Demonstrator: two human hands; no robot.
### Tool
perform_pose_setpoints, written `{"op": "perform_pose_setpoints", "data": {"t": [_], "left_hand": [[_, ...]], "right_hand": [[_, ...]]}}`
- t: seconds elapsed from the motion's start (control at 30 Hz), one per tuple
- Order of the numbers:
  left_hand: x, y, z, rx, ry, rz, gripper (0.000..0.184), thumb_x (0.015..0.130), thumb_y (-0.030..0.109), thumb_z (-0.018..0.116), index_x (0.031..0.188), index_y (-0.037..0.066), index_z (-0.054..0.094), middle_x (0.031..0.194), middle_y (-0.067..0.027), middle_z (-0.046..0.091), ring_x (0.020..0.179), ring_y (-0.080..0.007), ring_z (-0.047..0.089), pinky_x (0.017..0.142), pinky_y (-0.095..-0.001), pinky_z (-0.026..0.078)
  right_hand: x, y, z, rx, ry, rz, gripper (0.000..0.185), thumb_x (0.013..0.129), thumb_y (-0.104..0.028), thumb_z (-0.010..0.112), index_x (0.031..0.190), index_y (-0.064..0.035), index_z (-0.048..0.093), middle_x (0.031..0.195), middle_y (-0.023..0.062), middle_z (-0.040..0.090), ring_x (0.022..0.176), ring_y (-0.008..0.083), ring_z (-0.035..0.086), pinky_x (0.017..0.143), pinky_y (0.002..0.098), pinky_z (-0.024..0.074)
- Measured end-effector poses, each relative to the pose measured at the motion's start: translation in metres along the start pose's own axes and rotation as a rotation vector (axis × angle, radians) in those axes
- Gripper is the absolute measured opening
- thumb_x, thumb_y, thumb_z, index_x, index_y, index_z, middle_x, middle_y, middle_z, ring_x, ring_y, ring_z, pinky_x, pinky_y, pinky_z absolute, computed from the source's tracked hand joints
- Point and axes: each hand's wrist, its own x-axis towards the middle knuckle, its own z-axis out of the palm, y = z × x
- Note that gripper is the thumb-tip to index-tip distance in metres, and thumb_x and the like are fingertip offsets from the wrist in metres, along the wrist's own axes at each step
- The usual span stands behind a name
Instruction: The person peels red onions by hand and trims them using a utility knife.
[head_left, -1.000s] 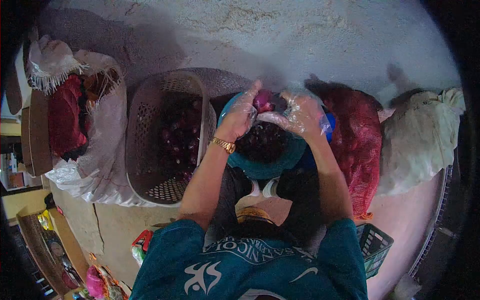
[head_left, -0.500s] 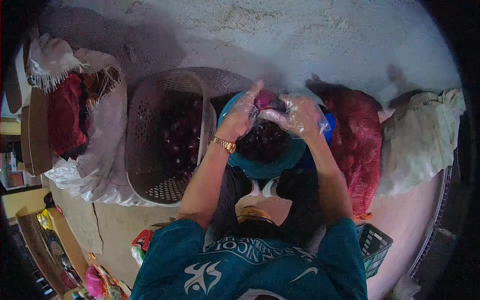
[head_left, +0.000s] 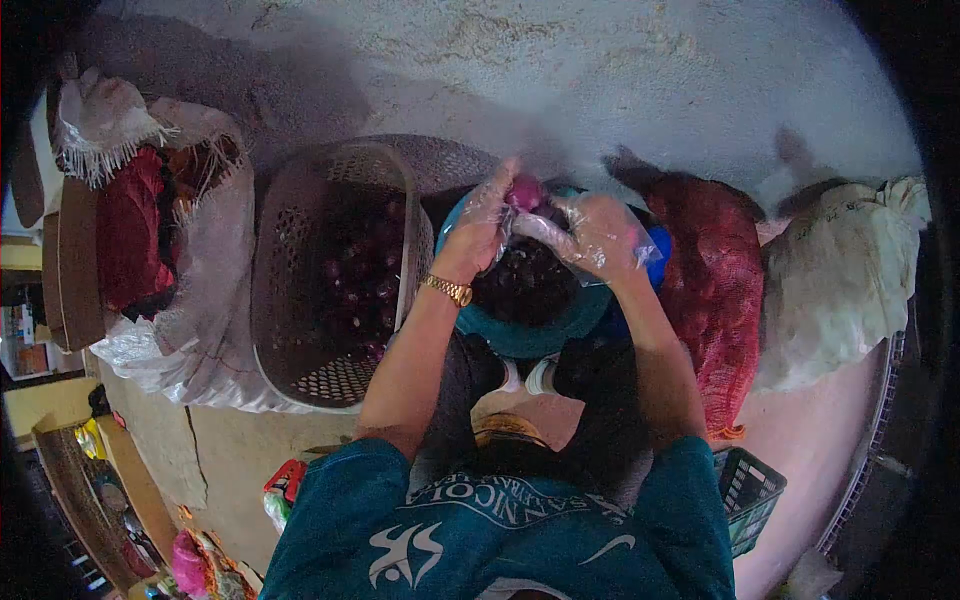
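A red onion [head_left: 525, 192] with shiny purple skin is held above a teal basin [head_left: 480, 335]. My left hand [head_left: 478, 228], in a clear plastic glove and with a gold watch at the wrist, is closed around the onion's left side. Also gloved in loose clear plastic, my right hand [head_left: 603, 238] has its fingers curled and its thumb reaching across to the onion's lower right. What lies under those fingers is hidden. Dark purple pieces [head_left: 525, 285] fill the basin below; onions or skins, I cannot tell which.
Left of the basin stands a grey plastic basket [head_left: 335, 385] holding several red onions [head_left: 365, 265]. A red mesh sack [head_left: 705, 270] and a white sack [head_left: 840, 280] lean to the right. At far left is an open woven sack [head_left: 215, 260]; a green crate [head_left: 750, 490] sits near my right side.
The onion has turned slightly and shifted a little left between my hands. My right fingers have moved a little over it; both arms stay nearly in place.
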Motion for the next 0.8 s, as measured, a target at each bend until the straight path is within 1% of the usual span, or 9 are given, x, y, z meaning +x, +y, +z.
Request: {"op": "perform_pose_setpoints", "data": {"t": [0.17, 0.27, 0.33, 0.4, 0.47, 0.57, 0.63, 0.73, 0.8], "left_hand": [[0.0, 0.002, 0.005, -0.011, 0.118, 0.007, 0.045, 0.089, 0.045, 0.061, 0.11, 0.005, 0.059, 0.099, -0.0047, 0.064, 0.086, -0.0147, 0.061, 0.074, -0.0313, 0.052], [-0.001, 0.005, 0.009, -0.03, 0.128, 0.0, 0.046, 0.089, 0.046, 0.061, 0.11, 0.006, 0.059, 0.098, -0.0047, 0.064, 0.085, -0.0146, 0.061, 0.071, -0.0311, 0.053], [-0.001, 0.007, 0.008, -0.037, 0.146, -0.004, 0.046, 0.089, 0.047, 0.061, 0.11, 0.006, 0.059, 0.098, -0.0048, 0.064, 0.083, -0.0145, 0.061, 0.07, -0.0309, 0.052], [0.0, 0.01, 0.001, 0.047, 0.19, -0.049, 0.05, 0.092, 0.049, 0.054, 0.115, 0.004, 0.056, 0.109, -0.0101, 0.061, 0.095, -0.0207, 0.062, 0.084, -0.0385, 0.053], [0.002, 0.009, -0.004, 0.032, 0.189, 0.023, 0.051, 0.092, 0.049, 0.054, 0.115, 0.004, 0.056, 0.108, -0.0105, 0.061, 0.095, -0.0216, 0.062, 0.083, -0.0409, 0.054], [0.002, 0.01, -0.009, -0.065, 0.123, 0.113, 0.051, 0.092, 0.048, 0.054, 0.114, 0.003, 0.056, 0.105, -0.0111, 0.061, 0.094, -0.0235, 0.062, 0.08, -0.0444, 0.055], [0.001, 0.011, -0.01, -0.145, 0.059, 0.134, 0.05, 0.092, 0.048, 0.054, 0.114, 0.003, 0.056, 0.103, -0.0113, 0.061, 0.092, -0.0244, 0.062, 0.079, -0.0455, 0.055], [0.0, 0.014, -0.009, -0.223, 0.084, 0.086, 0.049, 0.093, 0.048, 0.053, 0.113, 0.003, 0.057, 0.103, -0.0113, 0.061, 0.09, -0.0248, 0.062, 0.079, -0.0444, 0.056], [-0.003, 0.019, -0.006, -0.164, 0.058, 0.026, 0.05, 0.092, 0.049, 0.053, 0.112, 0.003, 0.057, 0.102, -0.0103, 0.061, 0.089, -0.0245, 0.061, 0.077, -0.044, 0.056]], "right_hand": [[-0.001, -0.006, -0.002, -0.057, -0.012, -0.064, 0.055, 0.085, -0.057, 0.053, 0.087, -0.0055, 0.07, 0.073, 0.019, 0.065, 0.07, 0.0366, 0.064, 0.064, 0.0462, 0.0494], [-0.003, -0.007, -0.004, -0.048, -0.006, -0.097, 0.053, 0.084, -0.057, 0.054, 0.086, -0.0064, 0.07, 0.073, 0.0173, 0.065, 0.07, 0.0358, 0.064, 0.064, 0.0462, 0.0492], [-0.005, -0.003, 0.001, 0.004, -0.108, -0.143, 0.041, 0.078, -0.049, 0.064, 0.095, -0.0129, 0.071, 0.074, 0.0142, 0.065, 0.076, 0.0339, 0.063, 0.07, 0.0449, 0.0474], [-0.007, 0.003, 0.009, 0.001, -0.092, -0.186, 0.041, 0.078, -0.049, 0.064, 0.095, -0.0129, 0.071, 0.074, 0.0139, 0.065, 0.078, 0.0333, 0.063, 0.072, 0.0447, 0.0472], [-0.007, 0.006, 0.012, -0.004, -0.076, -0.229, 0.04, 0.078, -0.049, 0.064, 0.095, -0.0128, 0.071, 0.075, 0.0135, 0.065, 0.079, 0.0328, 0.063, 0.073, 0.0445, 0.047], [-0.004, 0.0, 0.005, -0.014, -0.152, -0.204, 0.043, 0.08, -0.051, 0.062, 0.09, -0.0101, 0.071, 0.075, 0.0144, 0.066, 0.076, 0.0342, 0.063, 0.069, 0.0454, 0.0475], [0.002, 0.0, 0.005, -0.141, -0.365, -0.099, 0.059, 0.084, -0.062, 0.051, 0.072, -0.0068, 0.069, 0.068, 0.0157, 0.064, 0.066, 0.0358, 0.064, 0.06, 0.0458, 0.0491], [-0.003, 0.003, 0.014, -0.12, -0.125, -0.12, 0.061, 0.084, -0.062, 0.051, 0.067, -0.0063, 0.068, 0.066, 0.0173, 0.063, 0.065, 0.0364, 0.063, 0.059, 0.0455, 0.0493], [-0.001, 0.004, 0.016, -0.108, -0.163, -0.082, 0.062, 0.083, -0.063, 0.051, 0.067, -0.0056, 0.068, 0.067, 0.0178, 0.064, 0.065, 0.0363, 0.064, 0.06, 0.0449, 0.0496]]}}
